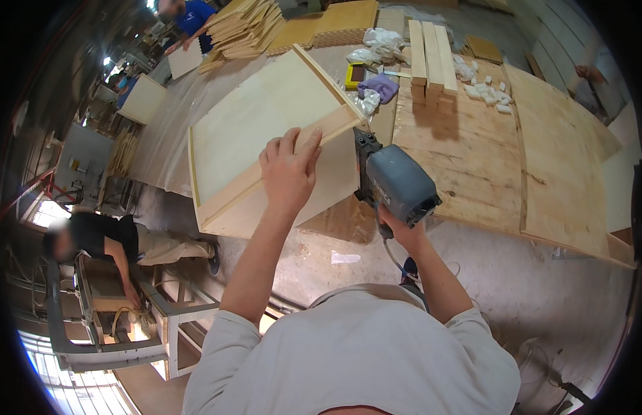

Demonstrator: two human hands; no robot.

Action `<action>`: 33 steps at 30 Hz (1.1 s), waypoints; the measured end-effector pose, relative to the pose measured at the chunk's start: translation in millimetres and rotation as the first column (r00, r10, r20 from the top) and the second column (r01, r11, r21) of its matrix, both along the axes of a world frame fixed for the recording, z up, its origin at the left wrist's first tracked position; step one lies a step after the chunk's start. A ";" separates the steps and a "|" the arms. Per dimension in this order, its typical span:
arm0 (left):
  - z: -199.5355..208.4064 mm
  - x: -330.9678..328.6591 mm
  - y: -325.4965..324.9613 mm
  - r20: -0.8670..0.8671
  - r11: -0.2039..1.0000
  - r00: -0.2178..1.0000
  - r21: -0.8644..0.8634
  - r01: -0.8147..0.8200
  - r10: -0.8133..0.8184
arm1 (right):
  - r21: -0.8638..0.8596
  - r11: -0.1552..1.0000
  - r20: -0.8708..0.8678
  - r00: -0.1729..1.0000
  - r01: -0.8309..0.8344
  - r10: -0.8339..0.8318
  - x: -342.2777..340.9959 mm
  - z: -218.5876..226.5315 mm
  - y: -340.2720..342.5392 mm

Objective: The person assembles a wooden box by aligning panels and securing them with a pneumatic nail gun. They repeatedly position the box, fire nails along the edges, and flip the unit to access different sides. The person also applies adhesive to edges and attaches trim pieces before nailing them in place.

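Note:
A shallow wooden box (269, 97), with a pale panel inside a raised frame, stands tilted at the near edge of the table. A flat wooden strip (231, 185) runs along its near side. My left hand (290, 166) holds this strip, fingers curled over it and the thumb toward the right corner. In my right hand (402, 227) is a dark blue-grey nail gun (397, 181), gripped by its handle. Its nose meets the right corner of the box, where the exact contact point is hidden. An air hose (391, 257) hangs from the handle.
Wooden bars (431, 59), small white blocks (490, 93), a purple cloth (380, 88) and a yellow-black item (355, 75) lie on the plywood table (459, 166). Stacked panels (345, 21) stand behind. At left, a person (103, 238) works by a metal-framed machine (113, 356); others are farther off.

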State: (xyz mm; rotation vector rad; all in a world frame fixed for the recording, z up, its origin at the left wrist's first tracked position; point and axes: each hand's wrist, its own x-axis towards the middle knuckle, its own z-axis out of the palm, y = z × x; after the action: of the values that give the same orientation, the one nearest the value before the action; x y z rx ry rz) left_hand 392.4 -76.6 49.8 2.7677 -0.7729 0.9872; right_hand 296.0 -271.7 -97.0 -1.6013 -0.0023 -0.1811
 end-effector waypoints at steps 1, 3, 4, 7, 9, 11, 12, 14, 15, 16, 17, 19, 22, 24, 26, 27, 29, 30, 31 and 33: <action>-1.0 1.6 -3.8 0.000 1.000 1.000 -0.002 -0.002 0.002 | -0.046 0.998 0.019 0.999 0.036 -0.035 2.2 -2.1 -1.5; 4.4 7.4 -19.1 0.010 1.000 1.000 0.007 0.009 -0.009 | -0.136 0.980 0.104 0.985 0.148 -0.135 13.0 -15.9 -9.3; 4.8 12.2 -23.9 0.011 1.000 1.000 0.014 0.002 -0.002 | -0.078 0.986 0.100 0.985 0.149 -0.141 17.8 -13.9 -9.7; 2.0 16.1 -24.6 -0.019 0.999 0.999 0.005 -0.043 0.043 | 0.299 0.953 -0.016 0.999 0.049 -0.046 22.0 45.1 -11.3; 3.7 15.3 -21.0 -0.083 0.999 0.996 -0.015 -0.040 0.039 | 0.338 0.941 -0.008 1.000 0.002 0.000 17.6 61.3 -12.9; 9.0 7.3 -3.7 -0.037 0.998 0.999 0.066 -0.013 0.015 | 0.366 0.931 0.010 1.000 -0.009 0.006 9.2 56.5 -15.0; 12.1 2.6 9.7 -0.015 0.994 1.000 0.108 -0.003 0.005 | 0.361 0.932 0.012 1.000 -0.019 0.016 4.8 53.3 -13.7; 9.5 -11.8 52.1 -0.064 0.999 0.997 0.038 -0.039 0.042 | 0.372 0.926 0.014 0.998 -0.065 0.064 -7.0 49.3 5.3; 3.7 -16.4 66.2 -0.092 0.998 0.994 0.003 -0.058 0.058 | 0.374 0.924 0.004 0.997 -0.078 0.083 -11.6 46.8 14.8; 2.1 -20.4 69.7 -0.074 0.998 0.995 -0.003 -0.067 0.066 | 0.371 0.924 0.002 0.995 -0.097 0.103 -13.2 45.5 23.1; -0.3 -23.7 71.5 -0.057 0.997 0.996 -0.010 -0.075 0.075 | 0.367 0.923 -0.001 0.992 -0.115 0.124 -14.0 42.9 29.4; -2.3 -27.0 72.2 -0.016 0.996 0.996 -0.011 -0.087 0.087 | 0.374 0.918 0.033 0.991 -0.133 0.131 -9.2 26.5 36.4; -2.0 -24.6 66.9 0.040 0.997 0.996 -0.006 -0.082 0.082 | 0.268 0.960 0.083 0.995 -0.081 0.061 -1.3 2.7 42.0; -2.2 -23.8 66.7 0.063 0.997 0.995 -0.009 -0.072 0.072 | 0.187 0.981 0.059 0.998 -0.048 0.038 -0.7 -7.4 44.1; -3.5 -24.0 68.8 0.070 0.996 0.994 0.008 -0.084 0.083 | 0.146 0.988 0.007 0.999 -0.050 0.049 1.0 -8.1 46.0; -4.0 -24.5 69.7 0.074 0.996 0.993 0.017 -0.089 0.087 | 0.131 0.990 -0.006 0.999 -0.052 0.054 0.9 -8.5 47.1; -3.1 -23.8 69.0 0.073 0.996 0.993 0.024 -0.089 0.087 | 0.099 0.994 0.030 0.999 -0.041 0.038 2.1 -10.8 48.3; -2.6 -23.1 68.1 0.073 0.996 0.994 0.028 -0.088 0.086 | 0.068 0.997 0.049 0.999 -0.027 0.024 3.0 -12.0 48.7; -3.5 -23.5 67.8 0.083 0.995 0.993 0.029 -0.090 0.088 | 0.004 1.000 0.062 0.998 -0.010 0.010 2.1 -10.8 50.0; -4.7 -21.3 65.0 0.104 0.995 0.991 0.031 -0.092 0.089 | -0.052 0.999 0.084 0.996 0.014 -0.009 5.3 -7.6 49.7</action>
State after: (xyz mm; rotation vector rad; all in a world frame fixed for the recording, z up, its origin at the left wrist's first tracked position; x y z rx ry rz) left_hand 371.1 -11.6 45.1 2.8244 -0.6898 1.1511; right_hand 301.3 -222.0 -104.7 -1.6453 -0.0628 -0.2586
